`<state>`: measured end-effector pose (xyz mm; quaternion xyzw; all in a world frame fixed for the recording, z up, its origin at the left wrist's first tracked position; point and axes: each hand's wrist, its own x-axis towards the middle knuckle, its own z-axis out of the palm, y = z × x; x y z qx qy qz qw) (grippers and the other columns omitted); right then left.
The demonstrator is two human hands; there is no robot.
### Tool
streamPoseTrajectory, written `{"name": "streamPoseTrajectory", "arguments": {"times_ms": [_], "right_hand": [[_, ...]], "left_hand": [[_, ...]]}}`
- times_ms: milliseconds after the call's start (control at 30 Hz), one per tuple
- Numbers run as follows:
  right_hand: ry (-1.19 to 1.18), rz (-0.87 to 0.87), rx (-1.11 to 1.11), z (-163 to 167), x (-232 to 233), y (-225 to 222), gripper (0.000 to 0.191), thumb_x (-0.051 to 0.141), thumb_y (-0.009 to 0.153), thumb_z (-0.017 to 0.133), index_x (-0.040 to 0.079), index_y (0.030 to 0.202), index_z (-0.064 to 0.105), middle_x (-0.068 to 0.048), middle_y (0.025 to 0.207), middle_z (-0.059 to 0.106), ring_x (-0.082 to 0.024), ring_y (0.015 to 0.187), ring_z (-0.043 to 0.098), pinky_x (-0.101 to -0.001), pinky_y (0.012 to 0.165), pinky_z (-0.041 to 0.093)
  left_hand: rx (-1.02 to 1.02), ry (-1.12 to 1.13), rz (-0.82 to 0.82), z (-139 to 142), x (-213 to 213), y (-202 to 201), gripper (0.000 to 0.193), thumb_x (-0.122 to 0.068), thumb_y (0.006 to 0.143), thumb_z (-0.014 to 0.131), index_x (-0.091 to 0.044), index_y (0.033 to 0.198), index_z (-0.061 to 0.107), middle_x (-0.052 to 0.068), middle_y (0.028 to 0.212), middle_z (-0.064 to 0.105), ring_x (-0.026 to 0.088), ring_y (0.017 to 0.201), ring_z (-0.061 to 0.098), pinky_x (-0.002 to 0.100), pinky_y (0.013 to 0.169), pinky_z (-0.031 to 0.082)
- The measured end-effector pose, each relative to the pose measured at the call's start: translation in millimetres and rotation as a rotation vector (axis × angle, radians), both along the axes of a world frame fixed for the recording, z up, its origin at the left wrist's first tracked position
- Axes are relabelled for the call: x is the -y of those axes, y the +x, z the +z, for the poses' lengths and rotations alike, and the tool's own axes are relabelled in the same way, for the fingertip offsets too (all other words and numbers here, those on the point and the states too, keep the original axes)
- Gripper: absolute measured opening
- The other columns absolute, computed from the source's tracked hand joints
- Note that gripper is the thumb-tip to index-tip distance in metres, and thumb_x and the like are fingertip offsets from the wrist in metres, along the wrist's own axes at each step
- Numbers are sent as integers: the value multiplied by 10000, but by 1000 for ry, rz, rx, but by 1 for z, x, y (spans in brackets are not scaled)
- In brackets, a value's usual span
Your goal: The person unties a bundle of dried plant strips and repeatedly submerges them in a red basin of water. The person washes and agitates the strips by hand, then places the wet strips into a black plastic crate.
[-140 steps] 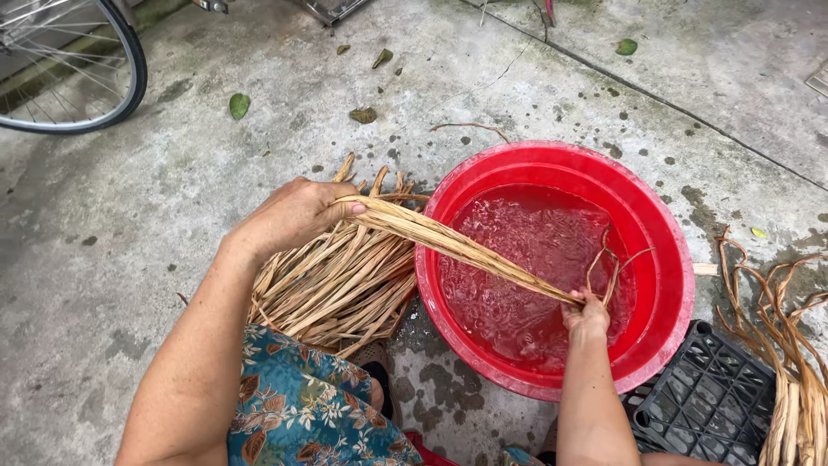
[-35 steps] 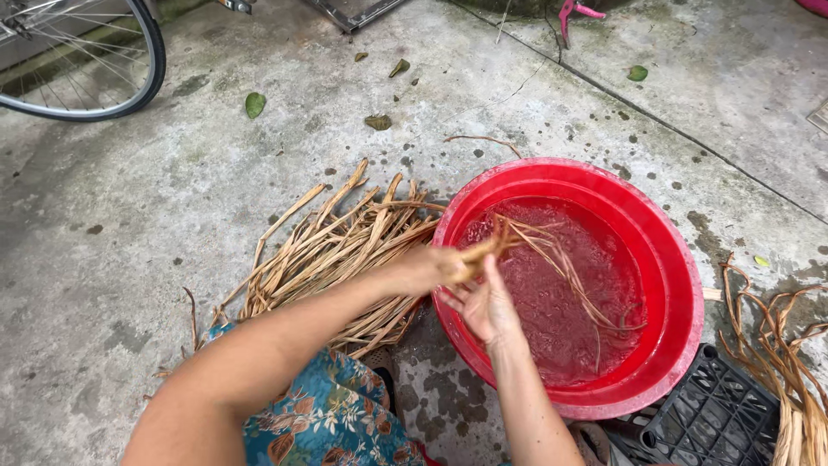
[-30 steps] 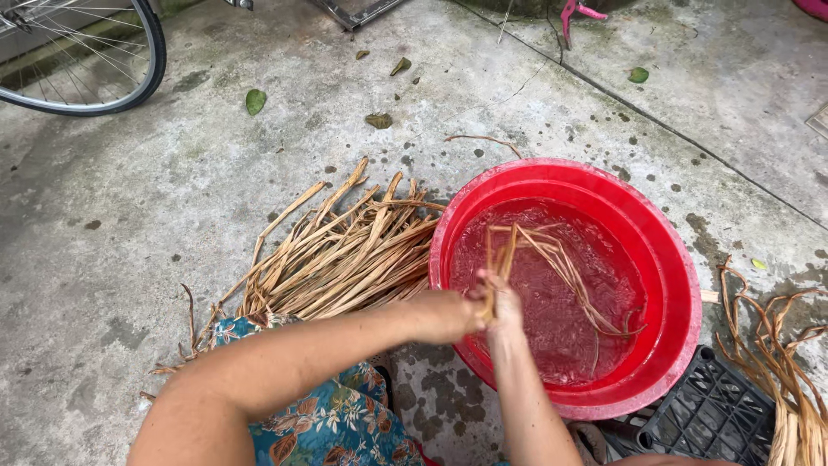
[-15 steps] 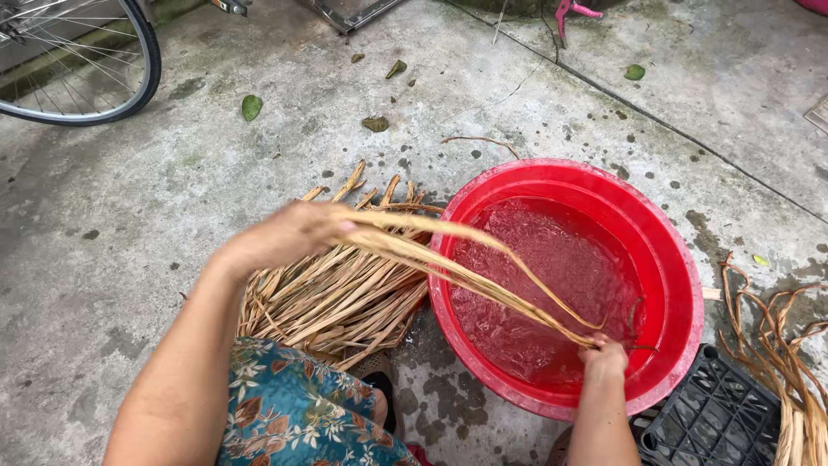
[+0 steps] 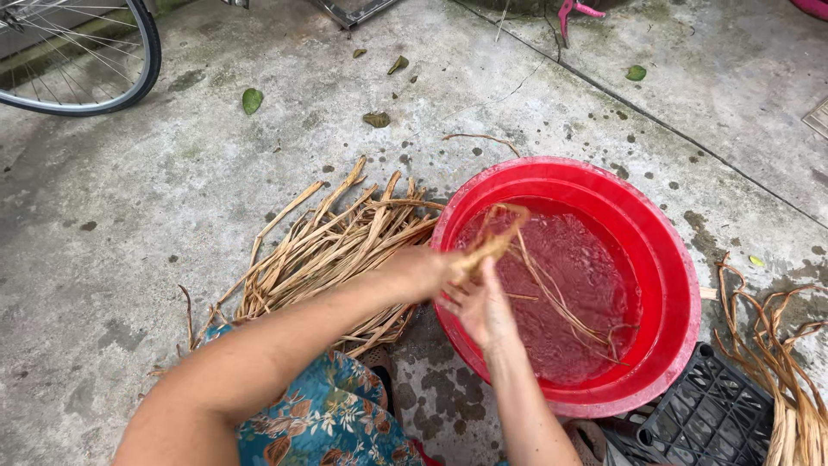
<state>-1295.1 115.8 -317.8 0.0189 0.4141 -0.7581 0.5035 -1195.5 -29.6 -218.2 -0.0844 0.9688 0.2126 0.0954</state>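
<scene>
My left hand (image 5: 424,272) and my right hand (image 5: 479,304) meet at the near left rim of a round red basin (image 5: 668,285) holding reddish water. Both hands grip one bunch of tan dried plant strips (image 5: 493,243); its upper end is blurred between my fingers, and its loose ends trail down into the water toward the basin's right side. A pile of the same dried strips (image 5: 328,250) lies on the concrete just left of the basin, behind my left forearm.
A second heap of dried strips (image 5: 780,362) lies at the right edge beside a black plastic crate (image 5: 703,414). A bicycle wheel (image 5: 103,65) stands at the top left. Fallen leaves dot the wet concrete floor (image 5: 129,224).
Half a second ago my hands were far apart, stretching the strips across the basin. Now my right hand has come back to the left hand at the near left rim.
</scene>
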Motion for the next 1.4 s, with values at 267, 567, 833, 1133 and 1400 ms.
{"name": "streamPoseTrajectory", "arguments": {"times_ms": [267,567,833,1133,1400], "right_hand": [[48,-507,220,-70,-17,-65,397,-7,1011,482,-6,1408,469,-66,751,609,-94,501,512,-198,399,457],[-107,-816,472,-155,-137,-172,170,105,1064,327,132,964,463,5,622,481,-94,437,428,-262,441,433],[34,-938,269,-156,-164,-184,177,289,1053,276,169,979,382,-35,768,450,-164,612,418,-397,635,453],[38,-276,-41,-58,-64,-67,1252,842,810,488,-22,1598,40,-365,1579,337,-469,1380,514,-600,1127,425],[-136,-39,177,-38,-3,20,417,243,1059,597,-16,1365,482,-143,1015,690,-237,866,678,-456,863,586]], "left_hand": [[196,-108,-307,7,-56,18,299,-114,1043,474,-160,1327,553,86,678,596,146,505,575,301,427,513],[55,169,158,100,34,61,269,-409,1004,502,-267,1080,718,67,665,633,190,599,597,430,624,507],[-108,36,289,115,62,80,278,-417,985,564,-233,1141,703,119,753,697,266,672,665,464,666,527],[-315,64,301,95,62,76,290,-357,1021,574,-157,1214,658,179,902,725,316,786,707,494,730,550],[135,-79,-235,1,-40,47,293,-410,1045,501,-196,1201,626,158,732,697,347,677,709,519,661,564]]}}
